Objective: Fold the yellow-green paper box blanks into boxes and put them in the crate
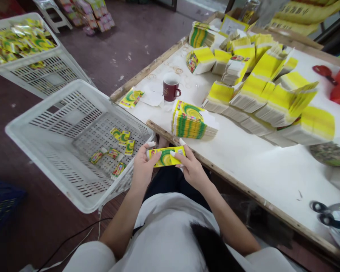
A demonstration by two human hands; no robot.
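Observation:
Between my two hands is a small yellow and green printed packet (166, 158), held level over my lap. My left hand (144, 163) pinches its left end, with the thumb on the front. My right hand (190, 164) grips the right end, thumb across the printed face. White covers sit on several of my fingertips. Just beyond, at the table edge, a stack of flat printed cartons (191, 120) leans on its side. Several similar packets (124, 139) lie in the white plastic crate (82, 189) to the left of my hands.
A maroon mug (171, 88) stands behind the carton stack on the white table (243, 170). Many yellow carton bundles (252, 90) cover its far side. Scissors (325, 217) lie at right. Another crate (42, 71), filled with packets, stands at far left. A cable (73, 238) crosses the floor.

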